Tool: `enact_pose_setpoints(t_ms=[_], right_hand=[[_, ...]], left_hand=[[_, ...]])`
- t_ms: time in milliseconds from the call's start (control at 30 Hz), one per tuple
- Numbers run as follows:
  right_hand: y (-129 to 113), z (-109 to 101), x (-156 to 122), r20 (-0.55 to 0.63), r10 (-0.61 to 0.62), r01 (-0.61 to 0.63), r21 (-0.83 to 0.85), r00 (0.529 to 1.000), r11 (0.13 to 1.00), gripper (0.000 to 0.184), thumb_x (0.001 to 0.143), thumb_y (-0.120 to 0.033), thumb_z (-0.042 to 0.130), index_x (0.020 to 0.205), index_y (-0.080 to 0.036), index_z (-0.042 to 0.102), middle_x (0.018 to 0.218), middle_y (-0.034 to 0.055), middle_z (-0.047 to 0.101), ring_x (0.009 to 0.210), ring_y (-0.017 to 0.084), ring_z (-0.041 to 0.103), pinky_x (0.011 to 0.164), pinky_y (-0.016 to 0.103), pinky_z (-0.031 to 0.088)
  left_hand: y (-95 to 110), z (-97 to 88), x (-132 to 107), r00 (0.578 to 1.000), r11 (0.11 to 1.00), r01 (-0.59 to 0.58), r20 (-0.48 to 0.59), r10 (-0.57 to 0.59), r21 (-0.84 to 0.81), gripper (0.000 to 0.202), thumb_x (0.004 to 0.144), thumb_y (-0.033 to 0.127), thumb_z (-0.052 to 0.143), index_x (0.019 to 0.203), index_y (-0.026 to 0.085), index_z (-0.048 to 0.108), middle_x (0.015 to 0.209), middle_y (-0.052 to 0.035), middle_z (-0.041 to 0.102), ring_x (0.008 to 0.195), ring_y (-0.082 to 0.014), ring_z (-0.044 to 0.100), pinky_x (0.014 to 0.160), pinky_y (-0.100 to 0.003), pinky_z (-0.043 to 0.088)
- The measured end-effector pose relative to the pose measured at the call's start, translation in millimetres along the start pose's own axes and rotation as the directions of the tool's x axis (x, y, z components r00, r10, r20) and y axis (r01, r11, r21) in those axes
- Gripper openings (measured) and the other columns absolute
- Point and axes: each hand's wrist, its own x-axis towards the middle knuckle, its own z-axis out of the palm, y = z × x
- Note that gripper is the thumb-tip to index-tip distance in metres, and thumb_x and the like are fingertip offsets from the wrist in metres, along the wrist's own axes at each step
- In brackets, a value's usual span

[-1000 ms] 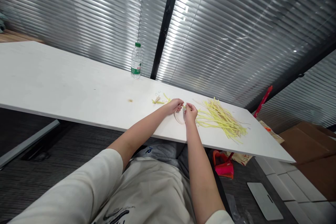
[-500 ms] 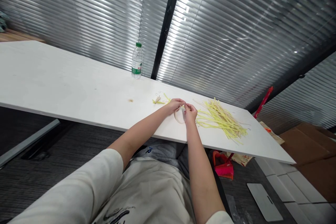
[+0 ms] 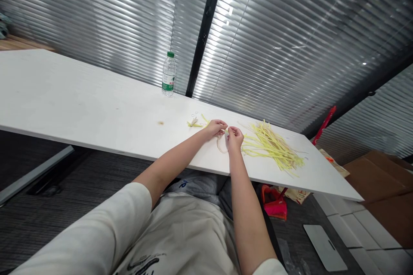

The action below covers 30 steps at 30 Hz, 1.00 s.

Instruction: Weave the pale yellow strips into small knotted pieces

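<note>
My left hand [image 3: 215, 129] and my right hand [image 3: 235, 136] rest close together on the white table [image 3: 80, 103], both with fingers pinched on a thin pale strip [image 3: 222, 145] that bends into a loop between and below them. Just right of my right hand lies a loose heap of yellow and pale strips [image 3: 272, 146]. A few short strips [image 3: 196, 123] lie just beyond my left hand.
A water bottle [image 3: 168, 74] with a green cap stands at the table's far edge by the blinds. Under the table's right end sit a pink bag [image 3: 274, 203], cardboard boxes [image 3: 383, 184] and white panels [image 3: 325, 247] on the floor.
My hands have drawn slightly closer and the strip's loop has tightened between them; otherwise nothing has moved.
</note>
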Motion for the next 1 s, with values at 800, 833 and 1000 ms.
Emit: enact_pose_setpoints(t_ms=[800,833,1000], right_hand=[[4.5,-2.5,0.3,0.070,-0.044,0.046,-0.021,0.997,0.999,0.031,0.063,-0.034,0.060,0.084,-0.012,0.068,0.074,0.0054,0.065,0.062,0.013,0.055,0.056,0.024,0.043],[4.7,-2.5,0.4,0.064,-0.049,0.050,-0.024,0.997,0.998,0.032,0.063,-0.035,0.061,0.085,-0.012,0.068,0.074,0.0054,0.065,0.061,0.013,0.055,0.056,0.024,0.043],[7.3,-2.3,1.5,0.042,-0.045,0.045,0.010,0.998,0.999,0.034,0.061,-0.034,0.065,0.088,-0.013,0.064,0.074,0.0024,0.063,0.057,0.010,0.054,0.055,0.022,0.043]], left_hand=[[6.0,9.1,-13.2,0.999,0.998,0.047,0.002,-0.047,-0.035,0.018,0.070,0.015,0.068,0.079,0.013,0.052,0.064,-0.0033,0.061,0.056,-0.0101,0.061,0.062,-0.022,0.051],[6.4,9.2,-13.6,0.999,0.999,0.042,-0.001,-0.042,-0.035,0.018,0.070,0.015,0.068,0.079,0.013,0.052,0.063,-0.0033,0.062,0.056,-0.0100,0.061,0.062,-0.022,0.051],[6.7,9.3,-13.7,0.999,0.999,0.038,-0.005,-0.039,-0.031,0.017,0.070,0.013,0.067,0.080,0.013,0.053,0.065,-0.0042,0.063,0.057,-0.0096,0.062,0.061,-0.019,0.050]])
